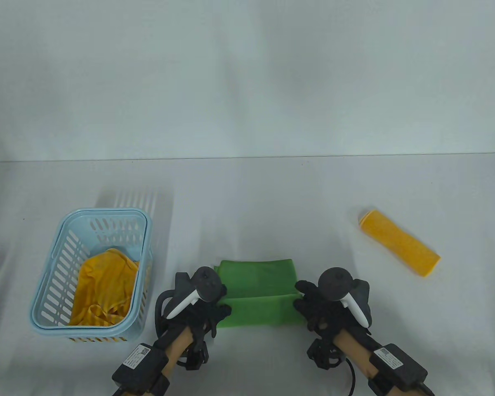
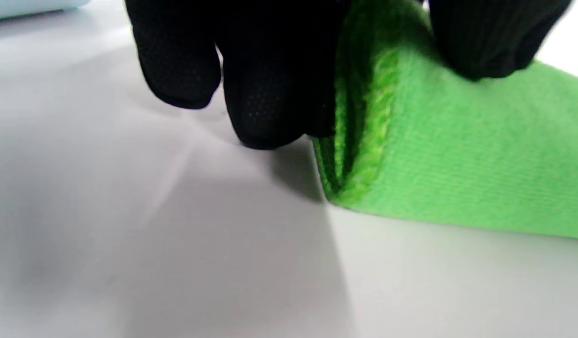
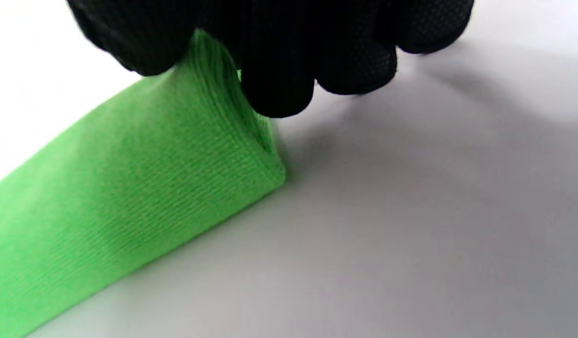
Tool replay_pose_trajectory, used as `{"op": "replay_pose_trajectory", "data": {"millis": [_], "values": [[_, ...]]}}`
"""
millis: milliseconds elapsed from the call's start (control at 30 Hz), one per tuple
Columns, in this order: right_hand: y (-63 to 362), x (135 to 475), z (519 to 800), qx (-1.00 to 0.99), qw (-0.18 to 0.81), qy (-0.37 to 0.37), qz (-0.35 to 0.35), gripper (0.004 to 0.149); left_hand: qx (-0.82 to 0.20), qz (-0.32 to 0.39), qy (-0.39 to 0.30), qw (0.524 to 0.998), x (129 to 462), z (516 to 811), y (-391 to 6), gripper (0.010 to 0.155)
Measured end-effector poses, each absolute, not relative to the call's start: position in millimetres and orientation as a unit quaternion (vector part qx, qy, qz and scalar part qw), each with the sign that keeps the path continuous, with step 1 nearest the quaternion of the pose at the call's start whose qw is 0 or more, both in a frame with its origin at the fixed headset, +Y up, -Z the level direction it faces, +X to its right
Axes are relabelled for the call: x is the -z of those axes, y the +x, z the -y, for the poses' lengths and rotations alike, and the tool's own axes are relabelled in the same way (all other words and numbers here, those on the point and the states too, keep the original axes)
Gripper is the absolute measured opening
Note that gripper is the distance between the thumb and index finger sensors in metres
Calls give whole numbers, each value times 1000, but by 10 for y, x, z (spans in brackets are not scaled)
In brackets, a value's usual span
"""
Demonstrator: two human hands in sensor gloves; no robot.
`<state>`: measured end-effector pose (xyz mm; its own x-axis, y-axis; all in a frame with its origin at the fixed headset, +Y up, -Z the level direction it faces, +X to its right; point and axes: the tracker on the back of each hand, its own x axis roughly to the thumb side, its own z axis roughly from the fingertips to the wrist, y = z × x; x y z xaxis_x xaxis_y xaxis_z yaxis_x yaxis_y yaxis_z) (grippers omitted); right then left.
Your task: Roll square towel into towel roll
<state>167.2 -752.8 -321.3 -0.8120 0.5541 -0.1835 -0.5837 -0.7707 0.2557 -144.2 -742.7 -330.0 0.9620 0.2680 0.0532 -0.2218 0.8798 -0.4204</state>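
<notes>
A green towel (image 1: 258,295) lies on the white table between my hands, its near part raised into a fold or the start of a roll. My left hand (image 1: 214,307) pinches the towel's left end; in the left wrist view the thumb and fingers (image 2: 270,84) clamp the layered edge of the green towel (image 2: 458,178). My right hand (image 1: 307,303) pinches the right end. The right wrist view has curled fingers (image 3: 279,80) gripping the top of the green towel (image 3: 143,188) at its end.
A light blue basket (image 1: 49,288) at the left holds a crumpled yellow cloth (image 1: 103,288). A rolled yellow towel (image 1: 400,241) lies at the right. The table's far edge (image 1: 247,157) meets a white backdrop.
</notes>
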Motion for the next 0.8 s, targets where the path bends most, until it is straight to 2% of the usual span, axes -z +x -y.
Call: {"op": "replay_pose_trajectory", "data": {"millis": [433,667,800], "values": [[1722,3221,7520,-937,308,-50,-155,64,-129,56,-203,969,3310,7425,-1472,77],[1659,3152,7388,-952,279,-17,-120,68,-69,81,-136,985,3218,7245,-1396,84],[1522,3057,7264,-959,264,33,-97,69,-45,132,-106,984,3085,7124,-1240,83]]}}
